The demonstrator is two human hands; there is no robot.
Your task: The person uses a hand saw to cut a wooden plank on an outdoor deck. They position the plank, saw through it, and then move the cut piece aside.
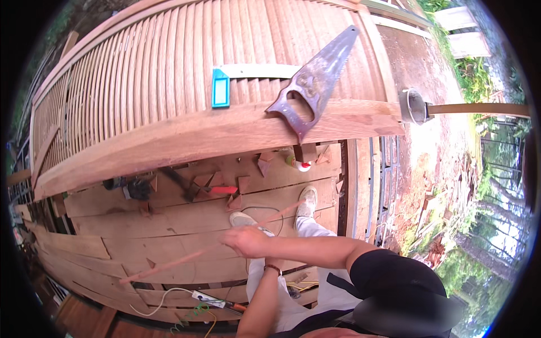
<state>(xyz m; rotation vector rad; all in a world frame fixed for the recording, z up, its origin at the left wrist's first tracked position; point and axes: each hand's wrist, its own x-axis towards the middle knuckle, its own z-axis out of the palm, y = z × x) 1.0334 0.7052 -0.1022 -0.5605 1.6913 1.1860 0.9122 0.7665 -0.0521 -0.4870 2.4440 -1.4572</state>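
Note:
My right hand [246,241] is closed around a thin wooden strip [180,262], which slants from the lower left up toward my shoes. Just behind my right forearm, my left hand [274,262] is mostly hidden, so its fingers do not show; a bracelet is on that wrist. Farther off, a louvred wooden panel [186,62] lies with its thick near rail facing me. A handsaw [321,79] rests across that rail, its blade pointing away to the right. Beside it lies a try square [221,89] with a blue stock, the saw covering one end of its blade.
Wood offcuts [203,183], a red-handled tool [224,190], a dark glove-like item [138,188] and a red-capped bottle [298,160] lie on floorboards [169,242] beneath the panel. Near my legs is a power strip [208,299] with cords. A bucket [416,106] stands at the right.

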